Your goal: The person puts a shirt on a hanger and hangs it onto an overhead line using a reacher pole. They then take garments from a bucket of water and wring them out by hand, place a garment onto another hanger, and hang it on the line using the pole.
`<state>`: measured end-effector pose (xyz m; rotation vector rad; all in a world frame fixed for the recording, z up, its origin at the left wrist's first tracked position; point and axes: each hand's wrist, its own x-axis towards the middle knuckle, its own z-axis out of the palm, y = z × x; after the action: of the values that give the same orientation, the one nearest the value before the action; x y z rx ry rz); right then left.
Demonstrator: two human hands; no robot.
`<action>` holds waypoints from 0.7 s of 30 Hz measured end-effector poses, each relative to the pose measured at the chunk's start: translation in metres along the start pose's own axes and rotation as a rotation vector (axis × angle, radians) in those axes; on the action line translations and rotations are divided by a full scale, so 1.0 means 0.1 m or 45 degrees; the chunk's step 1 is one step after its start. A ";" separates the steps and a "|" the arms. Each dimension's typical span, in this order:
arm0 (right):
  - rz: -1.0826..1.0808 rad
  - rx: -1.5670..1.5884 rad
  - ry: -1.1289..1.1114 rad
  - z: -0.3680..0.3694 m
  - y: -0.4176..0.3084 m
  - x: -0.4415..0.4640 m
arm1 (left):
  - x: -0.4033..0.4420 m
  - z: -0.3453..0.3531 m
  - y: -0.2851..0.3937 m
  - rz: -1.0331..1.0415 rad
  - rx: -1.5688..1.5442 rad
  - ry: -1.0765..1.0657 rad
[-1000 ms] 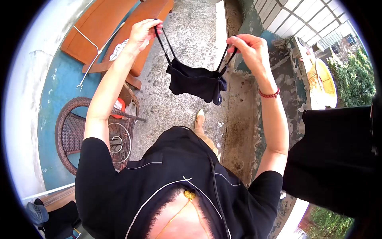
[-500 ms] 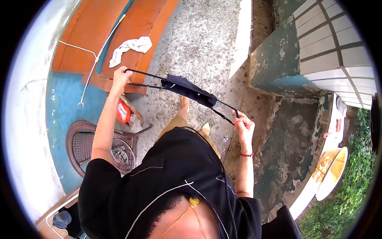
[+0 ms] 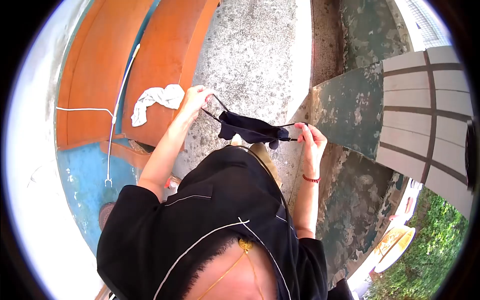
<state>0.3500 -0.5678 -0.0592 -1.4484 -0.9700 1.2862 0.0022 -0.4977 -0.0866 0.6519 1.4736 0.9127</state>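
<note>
A dark navy garment (image 3: 250, 128) with thin adjustable straps hangs in front of my body; its exact kind is unclear. My left hand (image 3: 196, 102) is closed on the strap loop at its left end. At the other end, my right hand (image 3: 312, 140) pinches the second strap loop between thumb and fingers. The fabric sags and bunches between the two straps, touching neither the floor nor the furniture.
A crumpled white cloth (image 3: 156, 102) lies on orange wooden furniture (image 3: 165, 45) at left. A white fork-tipped pole (image 3: 114, 120) leans there. Right, a peeling green wall (image 3: 350, 100) juts out beside white tiles (image 3: 407, 120). A straw hat (image 3: 395, 248) sits near greenery.
My left hand has moved right and inward, bringing the strap ends closer together. The garment hangs slacker and more bunched. The view has shifted, so the chair is mostly hidden.
</note>
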 end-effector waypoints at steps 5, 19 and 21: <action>-0.155 0.047 -0.120 0.39 -0.46 0.93 | 0.68 0.30 0.60 0.204 0.097 -0.128; -0.214 -0.026 -0.657 1.03 -1.67 4.59 | 2.89 1.10 2.94 0.438 0.157 -0.208; -0.206 -0.058 -0.732 1.16 -1.86 5.05 | 3.23 1.17 3.24 0.426 0.185 -0.227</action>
<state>0.3086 -0.0213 -0.0062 -1.0157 -1.4655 1.6003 0.0413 -0.0381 0.0141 1.0830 1.2998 0.9781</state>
